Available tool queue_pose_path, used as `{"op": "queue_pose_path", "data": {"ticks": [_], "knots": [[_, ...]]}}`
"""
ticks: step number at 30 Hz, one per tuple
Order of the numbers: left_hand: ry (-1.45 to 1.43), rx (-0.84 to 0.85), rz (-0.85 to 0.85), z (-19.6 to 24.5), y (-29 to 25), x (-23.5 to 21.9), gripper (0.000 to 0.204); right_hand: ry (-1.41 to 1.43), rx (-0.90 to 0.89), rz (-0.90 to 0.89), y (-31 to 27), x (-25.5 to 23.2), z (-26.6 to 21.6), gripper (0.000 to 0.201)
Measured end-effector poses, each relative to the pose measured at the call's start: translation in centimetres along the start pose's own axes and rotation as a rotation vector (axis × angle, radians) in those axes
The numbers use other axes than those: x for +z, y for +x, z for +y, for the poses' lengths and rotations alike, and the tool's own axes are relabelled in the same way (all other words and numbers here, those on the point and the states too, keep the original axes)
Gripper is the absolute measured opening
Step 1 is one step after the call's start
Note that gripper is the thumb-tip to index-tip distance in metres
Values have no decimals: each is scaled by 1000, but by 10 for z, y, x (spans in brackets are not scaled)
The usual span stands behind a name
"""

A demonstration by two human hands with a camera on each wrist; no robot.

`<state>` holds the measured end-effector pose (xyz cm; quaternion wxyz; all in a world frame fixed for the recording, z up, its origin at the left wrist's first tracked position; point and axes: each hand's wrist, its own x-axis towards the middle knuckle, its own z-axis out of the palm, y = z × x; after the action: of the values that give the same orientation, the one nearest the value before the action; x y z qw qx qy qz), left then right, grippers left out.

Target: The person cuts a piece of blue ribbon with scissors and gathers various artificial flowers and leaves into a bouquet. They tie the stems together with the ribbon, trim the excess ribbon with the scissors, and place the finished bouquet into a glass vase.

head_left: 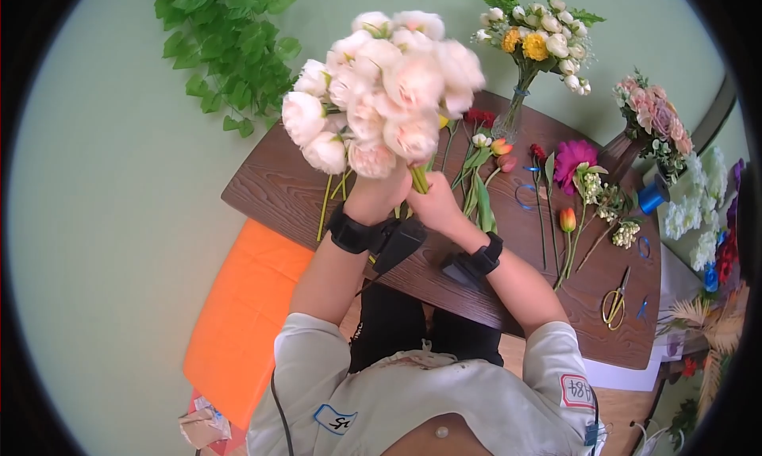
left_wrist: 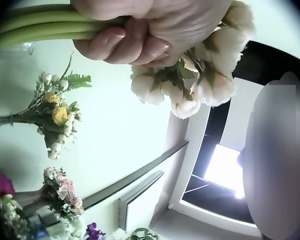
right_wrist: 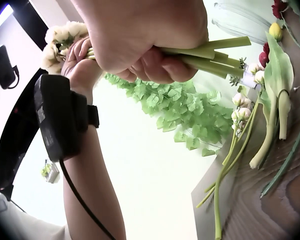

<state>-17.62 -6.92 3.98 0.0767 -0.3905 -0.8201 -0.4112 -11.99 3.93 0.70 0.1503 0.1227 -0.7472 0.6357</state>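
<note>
A bunch of pale pink peonies (head_left: 413,83) is held upright over the near part of the table. My left hand (head_left: 382,196) grips it close under the blooms; in the left wrist view its curled fingers (left_wrist: 135,42) wrap the green stems (left_wrist: 50,25). Lower on the same stems, my right hand (head_left: 435,203) holds on beside the left. In the right wrist view the cut stem ends (right_wrist: 215,55) stick out past the right hand's curled fingers (right_wrist: 157,67). The blooms look slightly blurred in the head view.
On the brown table (head_left: 270,178) lie loose tulips (head_left: 567,219), a magenta flower (head_left: 573,166), scissors (head_left: 613,307) and a blue ribbon spool (head_left: 654,194). A glass vase (head_left: 508,126) with white and yellow flowers stands at the back. Orange cloth (head_left: 238,321) lies at the left.
</note>
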Motion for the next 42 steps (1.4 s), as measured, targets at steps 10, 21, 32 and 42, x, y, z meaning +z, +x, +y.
{"op": "queue_pose_path", "data": {"ticks": [10,21,32,42], "knots": [[-112,242,148,-10,-11,22,22,157,101,-39,3,-10,1,13],[-372,173,252,-11,-3,-43,11,-190,109,-567,22,-16,16,36],[-1046,-148,697,15,-43,-129,33,-545,272,-606,94,95,48,30],[-1109,-165,677,7,-66,-141,36,-985,338,-209,108,138,71,14]]}}
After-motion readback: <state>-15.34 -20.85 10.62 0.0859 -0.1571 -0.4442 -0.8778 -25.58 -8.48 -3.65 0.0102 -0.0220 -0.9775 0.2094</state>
